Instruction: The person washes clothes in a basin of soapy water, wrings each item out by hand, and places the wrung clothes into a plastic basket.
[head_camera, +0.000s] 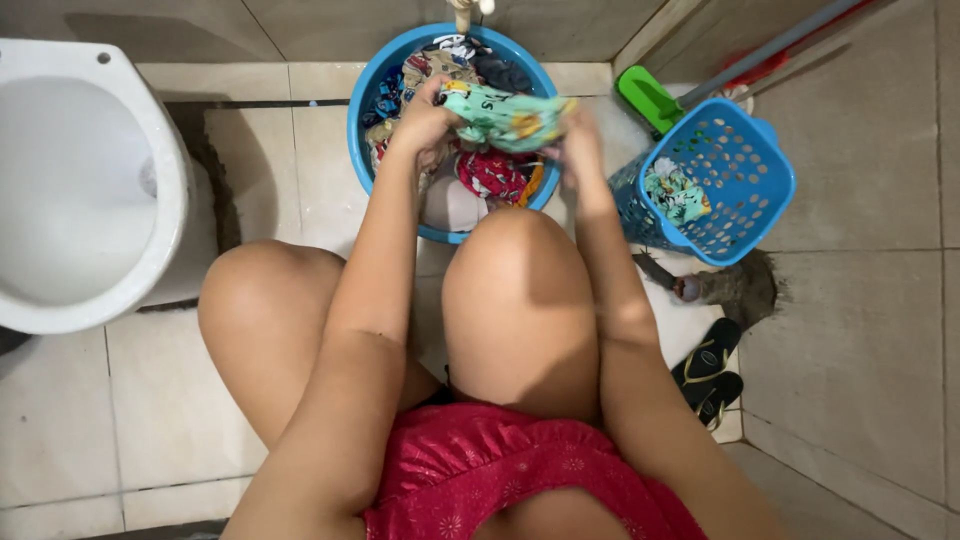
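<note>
Both the left hand (425, 120) and the right hand (578, 148) gripped a wet green printed garment (505, 117) above the blue wash basin (385, 75) at the far side. Wrung off-centre, it could have dripped onto the tiled floor (860, 330) beside the blue laundry basket (735, 180), leaving it slippery.

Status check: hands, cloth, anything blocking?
Left hand and right hand both grip green cloth over blue basin. Basket at right, apart. Nothing blocking.

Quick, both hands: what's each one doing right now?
Left hand: closed on the green cloth, over the blue basin.
Right hand: closed on the same cloth's other end.
</note>
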